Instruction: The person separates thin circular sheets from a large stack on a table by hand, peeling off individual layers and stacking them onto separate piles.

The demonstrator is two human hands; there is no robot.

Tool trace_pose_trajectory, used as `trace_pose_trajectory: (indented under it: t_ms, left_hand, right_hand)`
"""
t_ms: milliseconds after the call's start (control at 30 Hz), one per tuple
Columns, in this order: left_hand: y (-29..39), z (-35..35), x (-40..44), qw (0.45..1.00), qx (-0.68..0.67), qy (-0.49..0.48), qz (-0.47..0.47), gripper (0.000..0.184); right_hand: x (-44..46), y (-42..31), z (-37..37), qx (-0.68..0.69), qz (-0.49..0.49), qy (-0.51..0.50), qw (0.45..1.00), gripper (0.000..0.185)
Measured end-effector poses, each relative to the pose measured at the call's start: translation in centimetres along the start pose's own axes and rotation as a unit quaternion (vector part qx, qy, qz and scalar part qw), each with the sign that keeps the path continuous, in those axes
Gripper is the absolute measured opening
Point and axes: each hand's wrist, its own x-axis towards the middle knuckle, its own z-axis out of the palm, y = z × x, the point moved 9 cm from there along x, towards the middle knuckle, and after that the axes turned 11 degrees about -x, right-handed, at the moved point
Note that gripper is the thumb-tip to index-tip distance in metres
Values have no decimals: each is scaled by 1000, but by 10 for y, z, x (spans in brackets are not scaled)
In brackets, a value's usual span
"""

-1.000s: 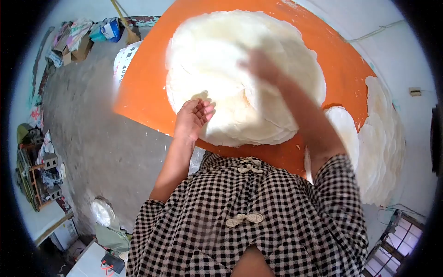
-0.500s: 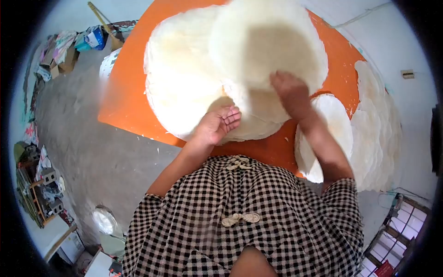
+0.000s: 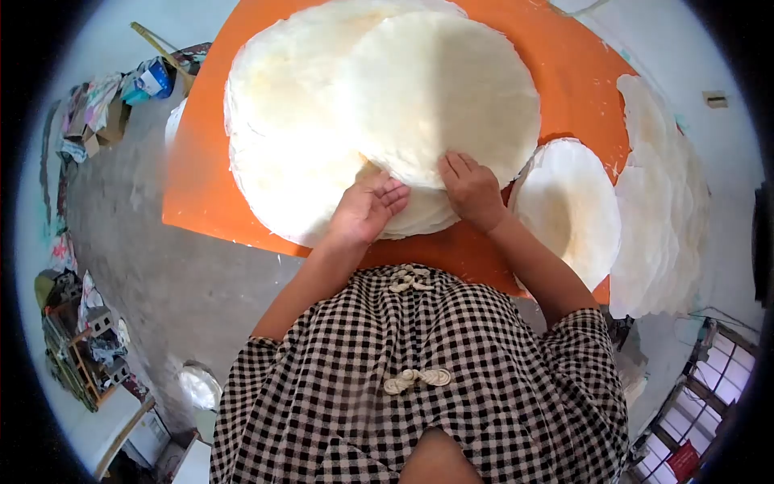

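A thin, pale round sheet (image 3: 484,105), like a large flatbread, lies on top of a broad stack of similar sheets (image 3: 282,121). At its near edge, my left hand (image 3: 371,206) is turned palm up with the fingers curled against the sheet's rim; its thumb is partly hidden. My right hand (image 3: 470,189) reaches over the same near edge, a short way to the right. Its fingers lie stretched and close together on the sheet, and the thumb's contact is hard to see. Strong light falls on the sheets, with a shadow across the right part.
The sheets rest on an orange surface (image 3: 193,194). A smaller round stack (image 3: 564,202) is to the right, beside overlapping sheets (image 3: 661,210) along the wall. Bags and boxes (image 3: 113,105) stand at far left, with bricks (image 3: 101,323) nearer. A barred window (image 3: 717,379) is at lower right.
My right hand has come down and inward from above the sheets to the top sheet's near edge. My left hand stays close to the same edge. The view has shifted slightly.
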Motion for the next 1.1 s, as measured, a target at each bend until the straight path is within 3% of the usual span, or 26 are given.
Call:
trace_pose_trajectory:
  t_ms: [167,233,333,367,433,467,500,567,633,733,767,833,867,933,967,1033,1067,1100]
  left_hand:
    - [4,6,0,1000,-10,17,10,23]
    - [7,15,-4,999,-4,-31,12,19]
    - [14,24,-13,998,15,-68,12,18]
    - [16,27,-16,997,21,-74,10,18]
    - [22,24,-16,997,22,-77,4,18]
    - [27,19,-15,997,21,-70,3,18]
    - [30,14,-14,998,19,-62,1,18]
    - [49,8,-18,998,23,-56,18,17]
    - [68,9,-19,996,32,-67,49,17]
    - [95,10,-19,994,16,-35,106,16]
    - [105,12,-17,992,9,-20,126,16]
    - [125,15,-13,985,-19,2,173,19]
    - [127,15,-3,986,-27,-5,165,19]
    - [130,15,21,988,-44,-19,149,18]
    - [123,10,26,989,-46,43,137,17]
    - [119,15,29,988,-41,60,139,17]
    - [118,13,35,988,-42,61,138,17]
    - [120,13,39,988,-22,66,137,16]
  right_hand:
    - [10,-3,-20,80,49,-25,995,36]
    - [16,-2,-23,96,68,0,993,39]
    - [20,16,7,137,100,-84,982,37]
    - [24,29,18,165,105,-151,969,28]
    - [55,68,17,317,171,-311,879,23]
    - [78,92,2,307,175,-327,877,24]
    - [99,130,8,267,175,-298,900,27]
    - [169,185,-84,346,264,-220,873,28]
    - [206,210,-150,62,228,-73,969,24]
    - [218,162,-203,-156,207,85,962,14]
    - [223,145,-178,-163,99,80,978,21]
    - [221,99,-134,-187,-2,162,969,16]
    - [226,85,-98,-182,44,114,976,13]
    - [213,52,-16,-32,37,17,999,14]
    - [201,31,15,45,19,-28,998,14]
    - [175,-9,59,-2,-12,-129,992,12]
    - [167,-17,42,-18,1,-43,999,11]
    - [166,-15,41,-3,19,-42,999,10]
